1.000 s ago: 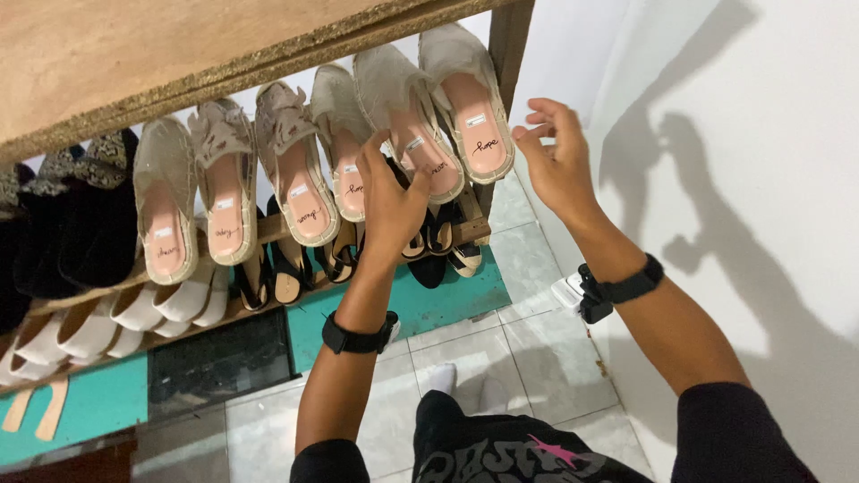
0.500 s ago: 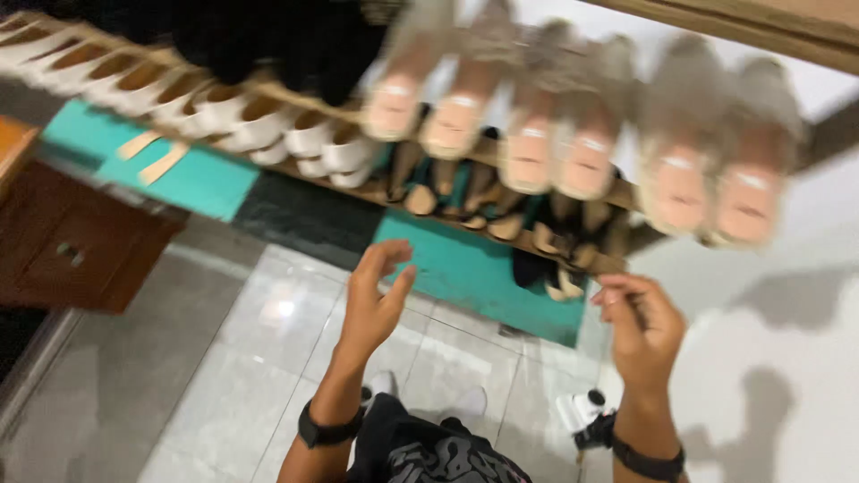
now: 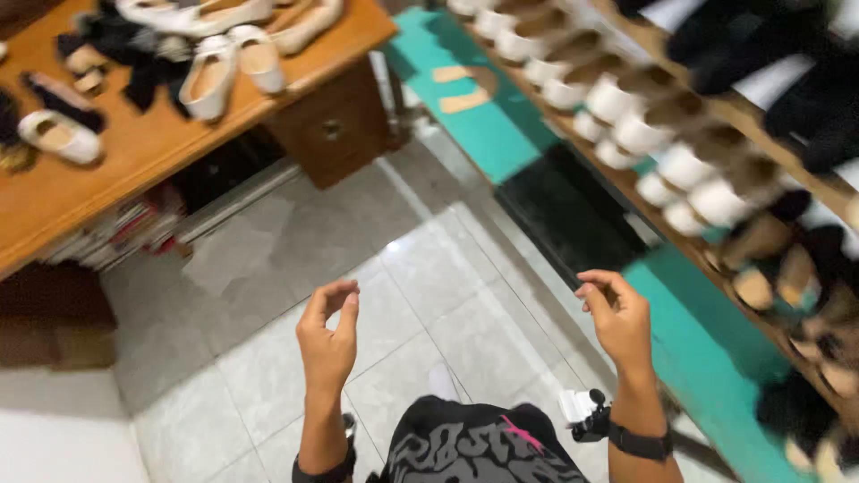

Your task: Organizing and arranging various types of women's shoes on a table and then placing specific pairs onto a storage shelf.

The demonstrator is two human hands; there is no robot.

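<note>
Both hands empty, raised over the tile floor (image 3: 358, 268). Left hand (image 3: 328, 335) loosely curled, fingers bent, gripping nothing. Right hand (image 3: 617, 317) same: fingers half-curled, nothing in it. Black band (image 3: 640, 441) on right wrist. Nearest things: shoe rack (image 3: 752, 116), right of the right hand, carries a row of white shoes (image 3: 626, 116) with darker pairs on the level below; no contact. Teal mat (image 3: 501, 134) and black mat (image 3: 564, 215) lie on floor along the rack. Wooden table (image 3: 134, 152), well apart from left hand, far-left, carries white flats (image 3: 224, 72) and dark shoes (image 3: 116, 40).
</note>
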